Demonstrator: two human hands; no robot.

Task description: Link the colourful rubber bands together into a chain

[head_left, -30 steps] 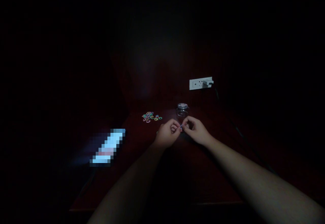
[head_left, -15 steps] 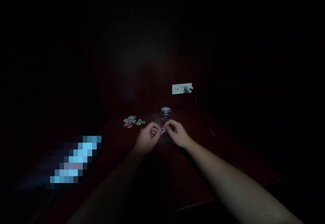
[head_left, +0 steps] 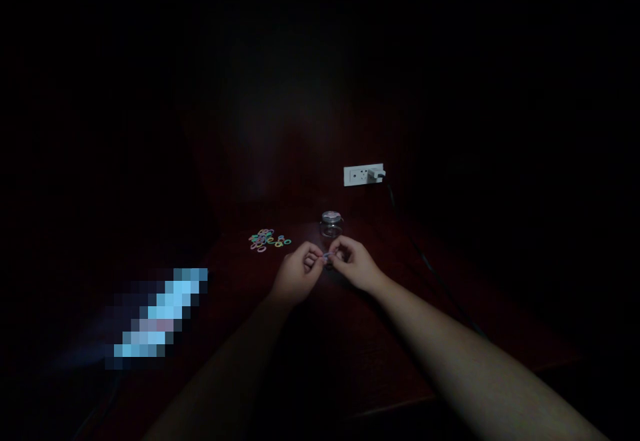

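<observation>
While most of the scene lies in deep shadow, both hands are visible over the dark red surface [head_left: 370,361], fingertips nearly meeting. The left hand [head_left: 299,272] is narrowed to a pinch on one side of a small pale lilac band [head_left: 327,255]; the right hand [head_left: 356,264] pinches the other side. The band lies between the two sets of fingertips, partly hidden by them.

Just beyond the hands stands a clear jar [head_left: 331,227], upright, with a greyish patterned lid on top; its contents cannot be made out. To the left of the jar lies a loose cluster of coloured rings [head_left: 262,240], some overlapping. A white wall socket [head_left: 355,175] carries a plug [head_left: 376,174], and a dark cable [head_left: 427,263] runs along the right. At left glows a pixelated bright screen [head_left: 167,311], its details unreadable.
</observation>
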